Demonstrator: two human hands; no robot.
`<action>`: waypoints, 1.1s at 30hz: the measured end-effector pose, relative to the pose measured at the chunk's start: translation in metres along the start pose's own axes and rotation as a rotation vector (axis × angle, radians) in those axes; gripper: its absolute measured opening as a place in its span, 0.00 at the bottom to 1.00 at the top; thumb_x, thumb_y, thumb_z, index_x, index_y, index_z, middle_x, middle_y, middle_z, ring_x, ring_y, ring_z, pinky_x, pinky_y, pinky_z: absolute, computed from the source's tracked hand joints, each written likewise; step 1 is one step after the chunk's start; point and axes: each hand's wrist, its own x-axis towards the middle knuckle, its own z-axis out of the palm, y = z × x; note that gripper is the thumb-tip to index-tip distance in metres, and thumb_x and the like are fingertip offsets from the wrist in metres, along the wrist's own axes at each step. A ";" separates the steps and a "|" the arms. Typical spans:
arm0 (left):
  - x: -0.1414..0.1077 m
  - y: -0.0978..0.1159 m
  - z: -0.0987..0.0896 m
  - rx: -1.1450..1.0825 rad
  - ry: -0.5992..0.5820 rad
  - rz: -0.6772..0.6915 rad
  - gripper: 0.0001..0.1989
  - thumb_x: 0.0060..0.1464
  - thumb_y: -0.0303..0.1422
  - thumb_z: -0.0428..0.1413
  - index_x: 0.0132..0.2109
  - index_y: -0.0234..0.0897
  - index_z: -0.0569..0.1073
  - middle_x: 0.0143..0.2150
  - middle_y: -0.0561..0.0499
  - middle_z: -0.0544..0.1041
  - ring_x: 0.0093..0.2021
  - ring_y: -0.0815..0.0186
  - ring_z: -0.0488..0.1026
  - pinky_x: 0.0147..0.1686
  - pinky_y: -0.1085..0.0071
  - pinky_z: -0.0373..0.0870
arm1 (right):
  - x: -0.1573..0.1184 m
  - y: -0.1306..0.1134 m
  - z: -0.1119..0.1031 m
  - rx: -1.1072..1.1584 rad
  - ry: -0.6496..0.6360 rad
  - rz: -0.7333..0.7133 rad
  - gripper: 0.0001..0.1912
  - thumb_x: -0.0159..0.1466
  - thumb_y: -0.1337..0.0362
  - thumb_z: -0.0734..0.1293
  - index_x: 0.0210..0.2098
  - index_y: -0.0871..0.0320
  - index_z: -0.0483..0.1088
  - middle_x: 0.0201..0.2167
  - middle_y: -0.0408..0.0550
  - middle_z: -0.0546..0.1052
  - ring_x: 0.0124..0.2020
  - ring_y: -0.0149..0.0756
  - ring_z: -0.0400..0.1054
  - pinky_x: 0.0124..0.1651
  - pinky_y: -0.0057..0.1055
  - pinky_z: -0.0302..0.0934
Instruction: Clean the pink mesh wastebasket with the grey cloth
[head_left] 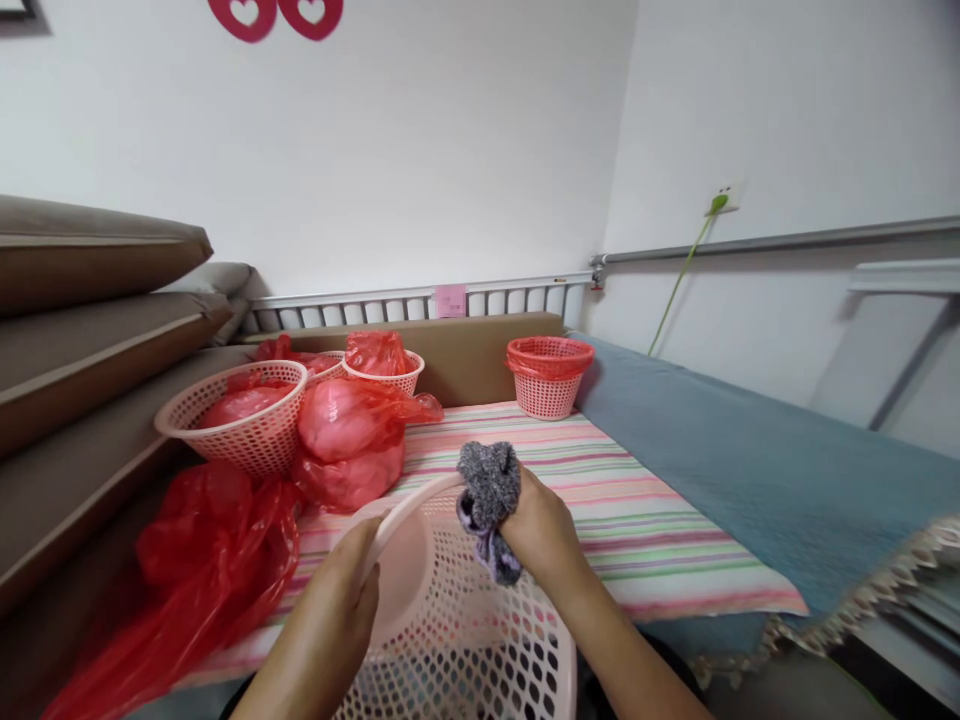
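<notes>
The left hand (334,600) curls its fingers over the rim of a pink perforated basket (465,640) tilted up close to the person, while the right hand (540,530) is closed around a grey fuzzy cloth (489,490) pressed against that rim. The basket sits over the near edge of a striped tablecloth (637,520). Beyond lie red plastic bags (345,440), other pink baskets (240,420) and a small red-lined basket (549,375).
</notes>
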 end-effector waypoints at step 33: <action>0.000 0.004 -0.002 -0.094 -0.100 -0.008 0.20 0.56 0.28 0.41 0.54 0.29 0.64 0.54 0.36 0.71 0.57 0.58 0.66 0.59 0.59 0.59 | -0.002 0.025 -0.010 -0.024 -0.046 0.089 0.12 0.58 0.62 0.61 0.42 0.53 0.69 0.39 0.48 0.77 0.41 0.41 0.70 0.38 0.29 0.57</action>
